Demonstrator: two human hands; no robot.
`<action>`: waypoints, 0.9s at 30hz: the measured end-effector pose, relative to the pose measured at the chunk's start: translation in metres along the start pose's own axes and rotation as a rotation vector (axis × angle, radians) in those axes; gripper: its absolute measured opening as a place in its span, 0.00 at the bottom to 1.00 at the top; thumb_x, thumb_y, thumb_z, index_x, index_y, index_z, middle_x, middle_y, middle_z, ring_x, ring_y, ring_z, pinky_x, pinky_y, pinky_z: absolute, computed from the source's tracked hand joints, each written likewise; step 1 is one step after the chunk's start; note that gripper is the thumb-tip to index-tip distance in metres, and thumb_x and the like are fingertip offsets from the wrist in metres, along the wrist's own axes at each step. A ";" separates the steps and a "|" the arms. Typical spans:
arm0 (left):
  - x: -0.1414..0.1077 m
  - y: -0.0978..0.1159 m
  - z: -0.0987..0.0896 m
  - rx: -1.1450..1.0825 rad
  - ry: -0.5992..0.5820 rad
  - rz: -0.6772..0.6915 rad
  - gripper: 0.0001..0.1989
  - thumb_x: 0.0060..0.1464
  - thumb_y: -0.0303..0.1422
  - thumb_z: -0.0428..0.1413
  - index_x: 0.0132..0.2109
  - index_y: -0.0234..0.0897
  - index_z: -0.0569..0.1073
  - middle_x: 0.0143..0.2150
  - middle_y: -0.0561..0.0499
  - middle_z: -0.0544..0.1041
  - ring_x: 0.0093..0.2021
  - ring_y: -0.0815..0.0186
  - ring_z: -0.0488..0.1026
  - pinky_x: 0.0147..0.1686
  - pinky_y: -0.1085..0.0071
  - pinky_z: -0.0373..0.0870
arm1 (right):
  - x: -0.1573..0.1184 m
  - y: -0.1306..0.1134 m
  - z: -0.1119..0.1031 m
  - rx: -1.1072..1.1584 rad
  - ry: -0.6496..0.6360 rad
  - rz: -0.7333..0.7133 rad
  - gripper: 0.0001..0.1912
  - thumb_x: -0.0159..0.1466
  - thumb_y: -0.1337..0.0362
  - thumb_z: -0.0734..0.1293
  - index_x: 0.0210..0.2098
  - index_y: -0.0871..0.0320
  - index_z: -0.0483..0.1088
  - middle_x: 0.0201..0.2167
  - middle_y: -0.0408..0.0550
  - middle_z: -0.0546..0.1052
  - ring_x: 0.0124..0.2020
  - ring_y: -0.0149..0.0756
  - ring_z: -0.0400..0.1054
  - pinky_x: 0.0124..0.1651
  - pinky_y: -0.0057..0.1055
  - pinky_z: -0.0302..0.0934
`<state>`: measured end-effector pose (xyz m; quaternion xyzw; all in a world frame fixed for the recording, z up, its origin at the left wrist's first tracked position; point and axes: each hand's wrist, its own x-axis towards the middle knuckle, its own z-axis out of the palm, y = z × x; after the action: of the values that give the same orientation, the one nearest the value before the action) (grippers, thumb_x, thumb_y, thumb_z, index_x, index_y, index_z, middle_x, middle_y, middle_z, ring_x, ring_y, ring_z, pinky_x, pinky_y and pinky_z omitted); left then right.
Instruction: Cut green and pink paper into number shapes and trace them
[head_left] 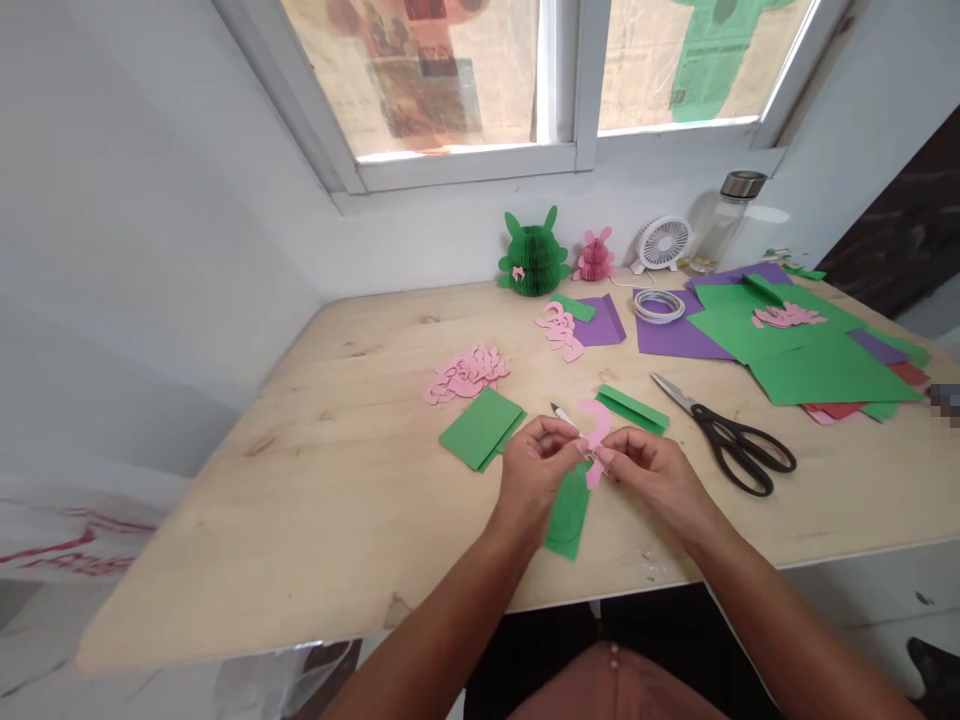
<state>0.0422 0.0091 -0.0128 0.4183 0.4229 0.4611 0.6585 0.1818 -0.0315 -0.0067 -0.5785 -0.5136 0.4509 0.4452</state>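
**Pink Paper Curl Pinched Between Two Sets of Fingertips**

Held up over the pale wooden table (300, 490), near its front edge: a curved pink cutout (602, 415). Pinched at its narrow lower part by thumb and fingertips of the left hand (546, 450), and likewise by the right hand (649, 465), remaining fingers curled inward. Too small to make out: pale bits between the fingertips.

Possible trouble: a tear or crease at the narrow part, from uneven pulling or too hard a squeeze. Also possible: a slip onto the green strip (568, 520) below, from too light a hold on thin paper. Beside the left hand, a white dark-tipped stick (562, 413), perhaps a pen, liable to roll if nudged. Near the right hand, black-handled scissors (709, 418), a scrape risk in any careless sweep.

In texture, mostly smooth matte paper: hook-shaped in hand, marked with curved outlines on the strip, crisply creased in the folded green piece (634, 408), scalloped in the heap of pink cutouts (465, 375). Toward the window, finely pleated roundness in the green paper figure (534, 262). Underneath, wood grain with scattered knots.
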 end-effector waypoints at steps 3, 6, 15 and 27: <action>-0.004 -0.009 0.006 0.082 0.005 0.042 0.08 0.43 0.31 0.61 0.31 0.38 0.70 0.26 0.55 0.74 0.27 0.69 0.72 0.33 0.71 0.68 | 0.002 0.004 -0.005 -0.013 0.045 0.015 0.13 0.58 0.54 0.65 0.25 0.58 0.68 0.21 0.42 0.73 0.24 0.30 0.65 0.30 0.28 0.59; -0.004 -0.013 0.001 0.436 -0.006 0.227 0.04 0.51 0.32 0.56 0.36 0.39 0.70 0.33 0.50 0.77 0.34 0.64 0.74 0.36 0.67 0.69 | 0.008 0.003 -0.025 -0.096 0.062 0.004 0.13 0.57 0.55 0.65 0.23 0.58 0.68 0.22 0.43 0.73 0.26 0.32 0.66 0.32 0.29 0.60; 0.002 -0.020 0.011 1.452 -0.287 0.718 0.12 0.58 0.31 0.53 0.49 0.38 0.71 0.48 0.46 0.76 0.52 0.53 0.66 0.54 0.49 0.58 | 0.047 0.011 -0.079 -0.205 0.116 0.034 0.09 0.53 0.59 0.66 0.20 0.56 0.69 0.22 0.45 0.78 0.32 0.38 0.71 0.38 0.30 0.61; 0.032 -0.019 0.021 1.590 -0.464 0.705 0.12 0.61 0.36 0.49 0.50 0.38 0.69 0.50 0.46 0.75 0.55 0.55 0.66 0.61 0.40 0.47 | 0.036 0.029 -0.077 -0.241 -0.037 0.090 0.10 0.56 0.59 0.64 0.24 0.57 0.70 0.22 0.43 0.77 0.27 0.34 0.69 0.34 0.29 0.60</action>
<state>0.0740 0.0326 -0.0304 0.9385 0.3204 0.1116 0.0640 0.2652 -0.0022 -0.0217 -0.6421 -0.5457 0.4160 0.3420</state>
